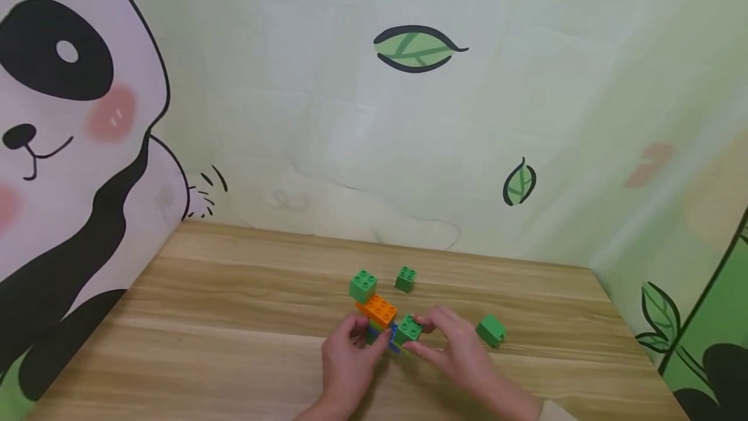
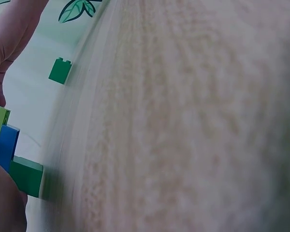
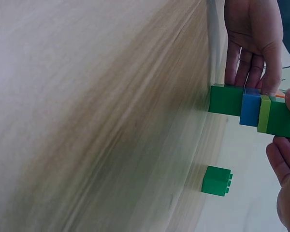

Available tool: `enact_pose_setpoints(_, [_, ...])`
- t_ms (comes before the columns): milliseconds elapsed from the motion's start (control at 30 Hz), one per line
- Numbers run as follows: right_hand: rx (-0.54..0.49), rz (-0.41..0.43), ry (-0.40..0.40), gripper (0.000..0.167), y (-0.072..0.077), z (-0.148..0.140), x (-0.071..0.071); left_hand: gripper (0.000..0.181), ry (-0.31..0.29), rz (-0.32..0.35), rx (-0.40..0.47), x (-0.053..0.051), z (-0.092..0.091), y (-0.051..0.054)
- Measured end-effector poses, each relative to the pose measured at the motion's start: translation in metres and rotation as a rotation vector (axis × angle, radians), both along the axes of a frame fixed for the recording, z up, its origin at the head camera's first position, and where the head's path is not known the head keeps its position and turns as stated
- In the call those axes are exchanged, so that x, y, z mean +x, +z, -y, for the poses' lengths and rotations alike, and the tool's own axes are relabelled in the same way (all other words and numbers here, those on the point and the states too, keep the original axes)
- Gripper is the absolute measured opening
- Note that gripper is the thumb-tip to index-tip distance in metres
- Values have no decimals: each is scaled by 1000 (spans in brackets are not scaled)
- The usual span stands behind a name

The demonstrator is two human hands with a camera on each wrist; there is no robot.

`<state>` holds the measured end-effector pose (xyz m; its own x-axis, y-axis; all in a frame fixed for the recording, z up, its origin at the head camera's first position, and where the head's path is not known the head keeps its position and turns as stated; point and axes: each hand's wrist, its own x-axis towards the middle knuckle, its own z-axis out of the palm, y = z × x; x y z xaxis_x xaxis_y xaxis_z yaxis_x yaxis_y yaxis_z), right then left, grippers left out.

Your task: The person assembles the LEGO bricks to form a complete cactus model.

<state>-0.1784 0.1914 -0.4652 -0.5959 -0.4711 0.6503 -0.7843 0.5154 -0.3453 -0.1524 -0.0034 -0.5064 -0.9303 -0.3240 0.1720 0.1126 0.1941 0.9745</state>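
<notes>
A small model of toy building bricks stands on the table between both hands. Its orange brick carries a green brick at the far left end. Low down sit a green base brick and a blue brick. My left hand grips the model's near left side between thumb and fingers. On the right, my right hand pinches another green brick by its sides. A thin lime piece lies under that brick, against the blue one. Fingers hide part of the model's middle.
One loose green brick stands upright behind the model. Another green brick lies on its side to the right of my right hand. The wooden tabletop meets a printed backdrop at its far edge.
</notes>
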Motion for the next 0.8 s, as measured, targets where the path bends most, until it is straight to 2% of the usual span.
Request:
enact_pose_setpoints(333, [-34, 56, 3, 43, 6, -1, 5, 30, -6, 34, 15, 2, 0, 4])
enact_pose_setpoints(533, [-57, 174, -17, 31, 10, -8, 7, 30, -8, 61, 25, 1, 0, 4])
enact_pose_setpoints(700, [-56, 312, -112, 26, 18, -13, 6, 29, -7, 84, 15, -2, 0, 4])
enact_pose_setpoints(800, [-71, 353, -147, 26, 21, -14, 1, 29, -7, 89, 11, -2, 0, 4])
